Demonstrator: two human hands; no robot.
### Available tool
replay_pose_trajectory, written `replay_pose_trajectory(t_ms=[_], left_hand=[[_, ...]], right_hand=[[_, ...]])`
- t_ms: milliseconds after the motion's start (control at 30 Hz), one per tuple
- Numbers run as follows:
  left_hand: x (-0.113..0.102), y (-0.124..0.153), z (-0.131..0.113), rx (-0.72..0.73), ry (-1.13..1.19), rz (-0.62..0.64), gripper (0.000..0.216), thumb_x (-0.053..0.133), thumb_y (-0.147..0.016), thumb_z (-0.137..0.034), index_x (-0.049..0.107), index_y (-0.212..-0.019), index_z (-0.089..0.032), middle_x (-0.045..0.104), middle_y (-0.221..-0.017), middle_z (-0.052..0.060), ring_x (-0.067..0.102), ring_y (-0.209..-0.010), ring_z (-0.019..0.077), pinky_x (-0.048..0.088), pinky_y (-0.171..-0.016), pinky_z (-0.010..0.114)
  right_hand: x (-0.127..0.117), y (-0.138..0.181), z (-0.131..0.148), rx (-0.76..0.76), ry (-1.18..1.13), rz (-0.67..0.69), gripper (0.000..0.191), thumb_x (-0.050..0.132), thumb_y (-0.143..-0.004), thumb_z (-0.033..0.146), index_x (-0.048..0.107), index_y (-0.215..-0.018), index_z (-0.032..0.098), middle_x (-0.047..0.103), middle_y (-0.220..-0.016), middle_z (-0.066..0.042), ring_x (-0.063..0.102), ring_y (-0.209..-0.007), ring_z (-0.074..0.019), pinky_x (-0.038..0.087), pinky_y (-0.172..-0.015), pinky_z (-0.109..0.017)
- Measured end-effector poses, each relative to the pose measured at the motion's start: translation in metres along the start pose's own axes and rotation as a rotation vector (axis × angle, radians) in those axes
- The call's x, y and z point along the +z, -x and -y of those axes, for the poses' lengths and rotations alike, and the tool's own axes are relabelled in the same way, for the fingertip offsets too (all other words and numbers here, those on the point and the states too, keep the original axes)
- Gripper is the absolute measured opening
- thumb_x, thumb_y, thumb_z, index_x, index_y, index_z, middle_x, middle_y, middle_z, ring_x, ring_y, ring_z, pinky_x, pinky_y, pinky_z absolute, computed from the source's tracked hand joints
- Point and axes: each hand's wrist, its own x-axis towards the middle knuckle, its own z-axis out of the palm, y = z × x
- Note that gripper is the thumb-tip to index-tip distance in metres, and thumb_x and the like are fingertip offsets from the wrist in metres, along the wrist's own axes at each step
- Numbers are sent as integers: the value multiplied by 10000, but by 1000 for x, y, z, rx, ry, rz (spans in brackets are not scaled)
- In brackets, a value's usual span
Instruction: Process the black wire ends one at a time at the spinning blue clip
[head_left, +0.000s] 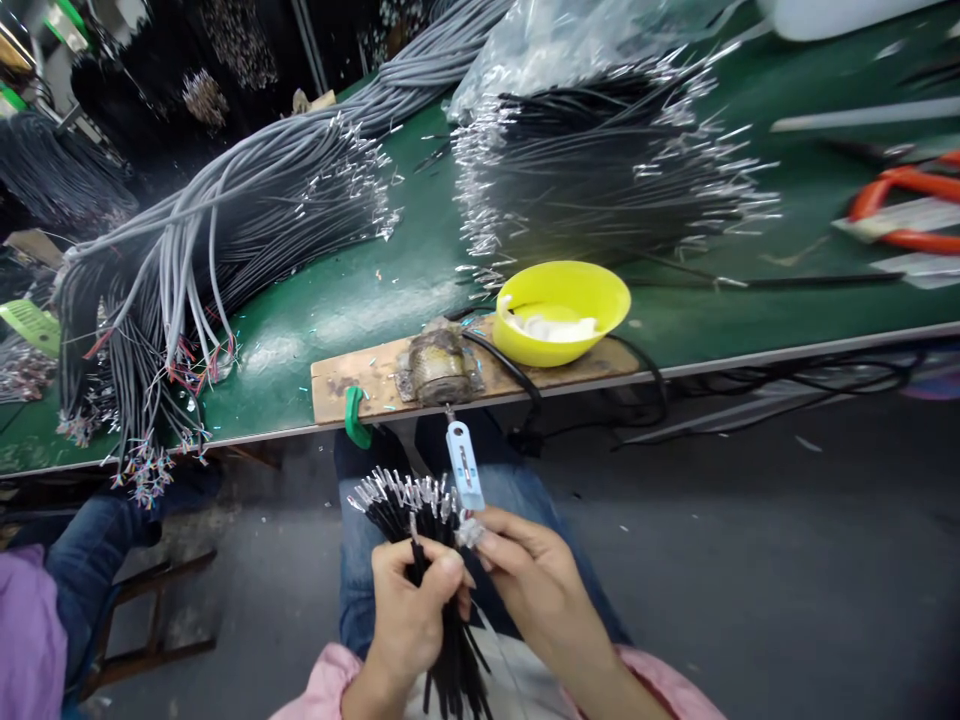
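Note:
My left hand is closed around a bundle of black cables, their silvery stripped ends fanned upward. One cable stands apart from the rest between its thumb and forefinger. Close beside it, my right hand is pinched, with a small crumpled whitish bit at its fingertips; what the fingers grip is unclear. Just above those fingertips, a light blue slotted plastic piece sits on the shaft of a small motor. The motor is fixed to a wooden board at the table edge.
A yellow bowl with white material stands on the board, near a green clamp. Behind lie black cables, grey cables and orange-handled scissors on the green table. Another person's purple sleeve shows at left.

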Motion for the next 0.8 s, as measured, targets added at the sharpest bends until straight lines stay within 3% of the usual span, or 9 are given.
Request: replay_pose_trajectory(t_ms=[133,300,533,800], left_hand=[[-2,0,4,-17,11,-37,552,698,-488,-663,525,-451,-140,490,-407,-15,415,-348,70,308,-378,210],[-3,-1,-2,69,-102,10,555,647,-552,-672,474,-394,-169,447,-366,-14,407,-345,90,336,-378,233],[-8,1,13,153,-191,-102,483,654,-600,-597,506,-440,-166,476,-395,-13,417,-371,95,329,-424,238],[-2,7,1,98,-373,-67,361,666,-570,-478,545,-437,-165,510,-436,13,447,-488,137,352,-530,267]], right_hand=[[-5,-3,1,21,83,-71,252,606,-727,372,596,-560,183,514,-514,9,490,-473,-137,431,-444,-244],[-6,-7,16,-131,275,128,134,666,-672,326,670,-631,199,571,-601,-21,520,-530,-157,443,-490,-256],[-10,-8,11,-188,373,96,306,592,-774,414,564,-564,193,499,-551,2,462,-505,-141,391,-473,-248],[-6,-4,16,-169,392,38,443,548,-801,432,387,-458,203,360,-491,41,359,-446,-109,321,-410,-233]])
